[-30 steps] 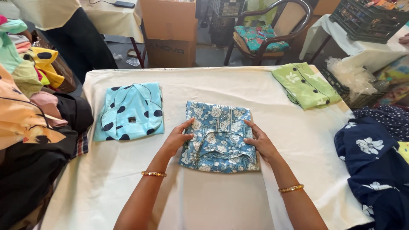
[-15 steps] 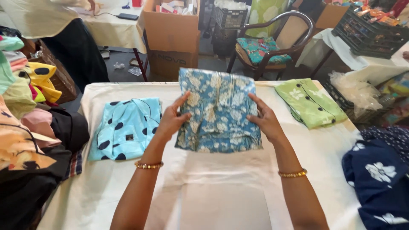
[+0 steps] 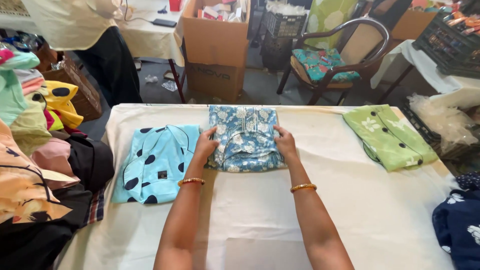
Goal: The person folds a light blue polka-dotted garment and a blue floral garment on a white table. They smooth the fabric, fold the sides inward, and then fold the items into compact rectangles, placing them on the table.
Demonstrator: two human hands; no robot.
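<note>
A folded blue floral garment [image 3: 244, 136] lies flat near the far edge of the white-covered table [image 3: 260, 210]. My left hand [image 3: 206, 145] grips its left edge and my right hand [image 3: 286, 142] grips its right edge. Both wrists wear gold bangles. A folded light-blue garment with dark polka dots [image 3: 156, 161] lies just left of my left hand, touching the floral one.
A folded green floral garment [image 3: 389, 136] lies at the table's right. Dark blue floral cloth [image 3: 457, 225] sits at the right edge. Piled clothes [image 3: 35, 150] crowd the left. Beyond the table stand a cardboard box [image 3: 216, 45], a chair [image 3: 335, 62] and a person [image 3: 107, 45].
The floral garment was lifted off the table between both hands, carried away from me and set down flat near the far edge, beside the polka-dot garment.
</note>
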